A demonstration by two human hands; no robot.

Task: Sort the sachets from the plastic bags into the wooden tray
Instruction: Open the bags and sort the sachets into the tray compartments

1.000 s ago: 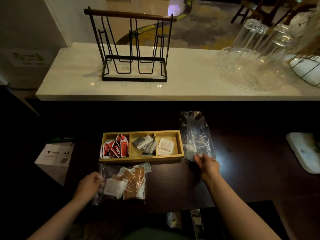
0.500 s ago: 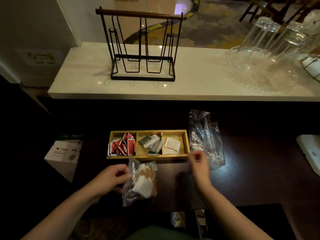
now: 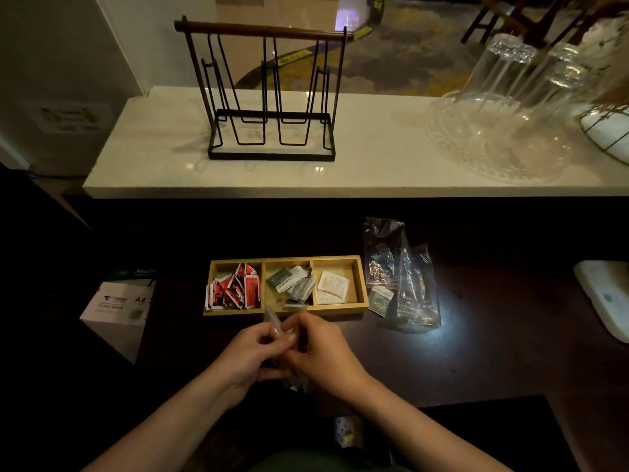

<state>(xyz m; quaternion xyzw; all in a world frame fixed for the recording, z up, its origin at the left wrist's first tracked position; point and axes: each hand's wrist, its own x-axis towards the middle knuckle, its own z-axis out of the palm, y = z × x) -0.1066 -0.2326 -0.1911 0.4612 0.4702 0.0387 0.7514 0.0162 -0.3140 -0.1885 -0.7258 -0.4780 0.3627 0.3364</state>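
Both hands meet over the dark counter, just near of the wooden tray (image 3: 362, 287) — the left hand (image 3: 253, 352) and right hand (image 3: 320, 349) pinching the mouth of a clear plastic bag (image 3: 275, 323), whose top edge pokes up between the fingertips while its body hangs down behind the palms. What sachets it holds is hidden by the hands. The tray lies straight ahead on the far side of the grip, its long axis running left to right: red sachets (image 3: 235, 289) in the left compartment, grey sachets (image 3: 292, 284) in the middle, pale sachets (image 3: 333, 287) in the right. Emptied bags (image 3: 401, 277) lie crumpled just right of the tray. The middle compartment looks nearest to both hands alike.
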